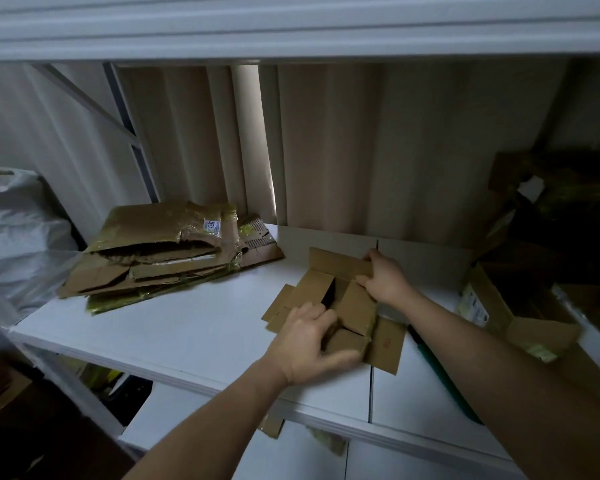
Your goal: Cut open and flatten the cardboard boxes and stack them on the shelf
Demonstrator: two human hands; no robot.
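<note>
Nearest to me, two bare forearms reach in from about 6 and 4 o'clock toward a small cardboard box [340, 303] lying opened out on the white shelf [187, 327], a little right of the shelf's middle. The left hand [309, 344] is at the box's near side, its fingers [321, 317] curled over a flap edge and the thumb tucked under the near corner, so it grips the cardboard. The right hand [385, 277] is at the far side, at roughly 1 o'clock from the left one, fingers bent round the edge of the raised far flap and clamped on it. The box's flaps are splayed outward and a dark gap shows in its centre; it looks only part flattened, though blur there makes that hard to judge. At about 10 o'clock from the box, well apart from it, a stack of flattened boxes [160, 251] lies on the same shelf, torn and taped, with a small white label on top. To the right, around 3 o'clock, a larger open carton [520, 317] sits in shadow. At the far left rests a pale plastic bag [18, 230], and behind everything hangs a beige pleated curtain [361, 150], beneath an upper shelf [291, 26].
</note>
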